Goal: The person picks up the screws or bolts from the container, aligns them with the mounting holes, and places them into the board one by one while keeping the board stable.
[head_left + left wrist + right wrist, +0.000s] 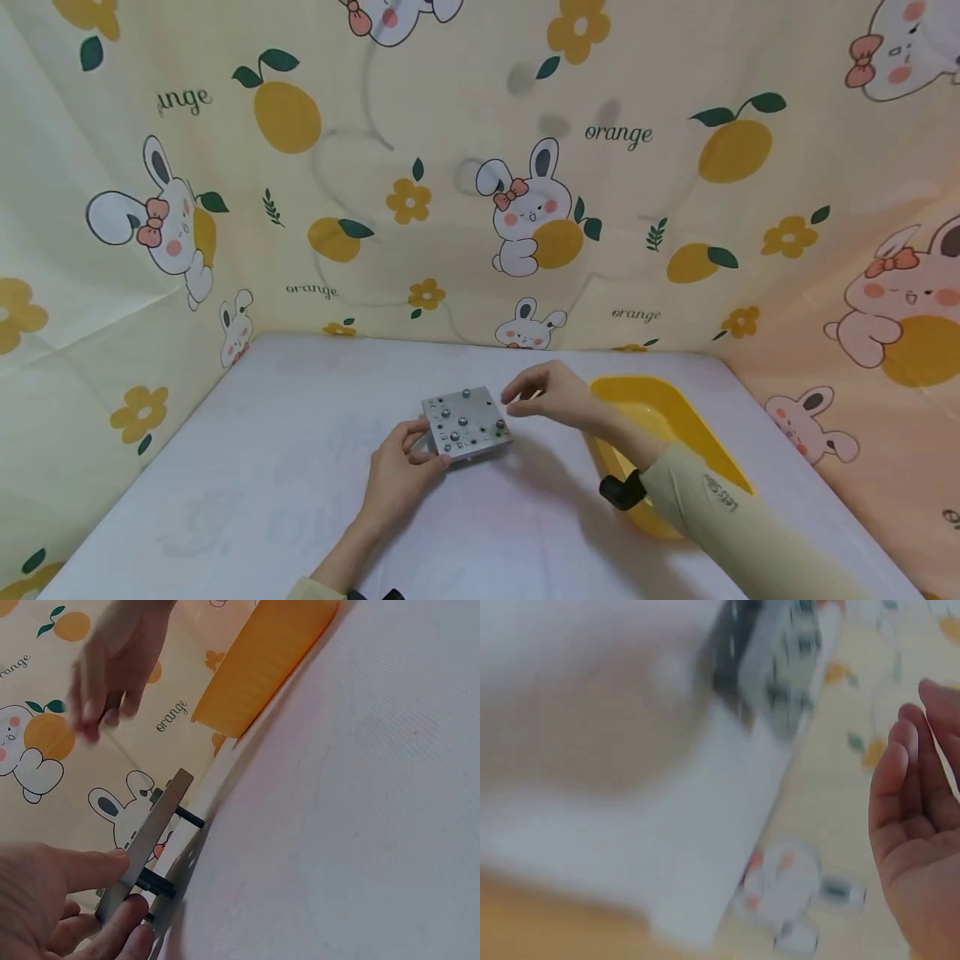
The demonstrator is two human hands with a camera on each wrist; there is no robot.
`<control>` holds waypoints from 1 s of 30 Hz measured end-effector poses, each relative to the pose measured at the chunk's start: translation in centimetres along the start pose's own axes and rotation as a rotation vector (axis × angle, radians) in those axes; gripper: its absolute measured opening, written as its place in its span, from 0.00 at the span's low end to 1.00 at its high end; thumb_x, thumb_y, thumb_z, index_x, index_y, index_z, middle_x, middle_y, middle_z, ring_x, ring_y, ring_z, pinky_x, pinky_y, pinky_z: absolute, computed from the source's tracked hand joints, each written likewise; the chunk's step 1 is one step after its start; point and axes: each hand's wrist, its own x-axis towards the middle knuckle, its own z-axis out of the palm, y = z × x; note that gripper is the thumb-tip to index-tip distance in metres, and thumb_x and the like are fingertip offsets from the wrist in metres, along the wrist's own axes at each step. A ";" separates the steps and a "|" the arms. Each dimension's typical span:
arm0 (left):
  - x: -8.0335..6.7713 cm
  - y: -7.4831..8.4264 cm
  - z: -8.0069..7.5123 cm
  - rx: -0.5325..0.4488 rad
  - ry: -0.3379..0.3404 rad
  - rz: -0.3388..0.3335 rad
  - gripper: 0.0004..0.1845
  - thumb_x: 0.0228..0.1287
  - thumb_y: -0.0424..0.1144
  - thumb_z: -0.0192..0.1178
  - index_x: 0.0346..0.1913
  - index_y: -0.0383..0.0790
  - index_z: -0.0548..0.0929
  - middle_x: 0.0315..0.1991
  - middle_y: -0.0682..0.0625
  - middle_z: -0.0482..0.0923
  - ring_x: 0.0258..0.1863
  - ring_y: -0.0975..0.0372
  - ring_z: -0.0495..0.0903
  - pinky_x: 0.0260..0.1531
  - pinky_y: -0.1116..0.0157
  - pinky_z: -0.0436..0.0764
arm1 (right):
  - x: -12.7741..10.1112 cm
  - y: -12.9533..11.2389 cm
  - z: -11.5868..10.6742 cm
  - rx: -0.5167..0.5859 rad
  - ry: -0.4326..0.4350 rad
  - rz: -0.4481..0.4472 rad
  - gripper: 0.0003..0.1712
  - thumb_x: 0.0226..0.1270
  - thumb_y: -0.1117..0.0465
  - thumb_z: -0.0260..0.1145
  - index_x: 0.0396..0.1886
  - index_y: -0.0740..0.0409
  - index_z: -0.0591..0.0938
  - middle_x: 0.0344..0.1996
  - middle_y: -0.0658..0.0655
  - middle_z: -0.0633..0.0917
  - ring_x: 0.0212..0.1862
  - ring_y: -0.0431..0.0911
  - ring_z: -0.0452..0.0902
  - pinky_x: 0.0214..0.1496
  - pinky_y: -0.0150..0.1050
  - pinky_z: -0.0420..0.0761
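Observation:
A small square metal plate [467, 423] studded with several screws sits on the white table [262, 483]. My left hand [417, 450] grips its near left corner. In the left wrist view the thumb lies on top of the plate [150, 832] and the fingers [124, 934] curl underneath, with dark screw shafts sticking out below. My right hand [525, 398] hovers just right of the plate, not touching it. Its fingers are loose and hold nothing, and the right wrist view shows a bare palm [915, 825]. The plate [780, 660] is blurred there.
A yellow plastic tray [675, 425] lies on the table under my right forearm, also seen as the yellow tray [262, 667] from the left wrist. Cartoon rabbit-and-orange cloth walls [525, 208] close in the table at the back and both sides.

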 end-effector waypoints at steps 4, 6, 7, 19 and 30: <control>0.0 -0.2 0.2 0.001 -0.002 -0.003 0.34 0.51 0.32 0.74 0.63 0.34 0.72 0.61 0.38 0.75 0.36 0.62 0.85 0.39 0.66 0.82 | -2.4 1.9 -4.4 0.057 0.133 0.120 0.10 0.62 0.62 0.72 0.42 0.61 0.87 0.38 0.56 0.86 0.41 0.53 0.80 0.42 0.39 0.80; 0.0 -0.2 0.2 0.000 0.001 -0.002 0.34 0.51 0.32 0.74 0.62 0.34 0.73 0.61 0.38 0.75 0.36 0.62 0.85 0.38 0.66 0.82 | -3.3 3.2 -6.2 0.071 0.185 0.152 0.13 0.63 0.62 0.72 0.44 0.65 0.85 0.38 0.58 0.86 0.42 0.55 0.81 0.41 0.38 0.81; 0.0 -0.2 0.2 0.000 0.003 -0.003 0.34 0.51 0.33 0.74 0.62 0.34 0.73 0.61 0.38 0.75 0.36 0.62 0.85 0.38 0.67 0.82 | -3.7 3.9 -7.0 0.068 0.205 0.167 0.14 0.63 0.62 0.72 0.44 0.66 0.85 0.38 0.59 0.86 0.42 0.56 0.81 0.40 0.37 0.81; 0.0 -0.3 0.1 -0.012 0.003 -0.019 0.33 0.52 0.33 0.74 0.62 0.36 0.73 0.61 0.40 0.76 0.37 0.61 0.85 0.38 0.68 0.82 | -5.6 10.3 -9.8 0.095 0.228 0.315 0.15 0.64 0.67 0.69 0.48 0.73 0.83 0.43 0.66 0.86 0.41 0.56 0.81 0.42 0.44 0.82; 0.0 -0.3 0.2 -0.013 0.000 -0.012 0.34 0.52 0.32 0.74 0.62 0.34 0.73 0.62 0.39 0.75 0.37 0.61 0.85 0.37 0.68 0.82 | -5.3 12.4 -8.2 0.077 0.145 0.318 0.13 0.59 0.75 0.67 0.44 0.76 0.82 0.37 0.67 0.86 0.36 0.56 0.83 0.39 0.48 0.83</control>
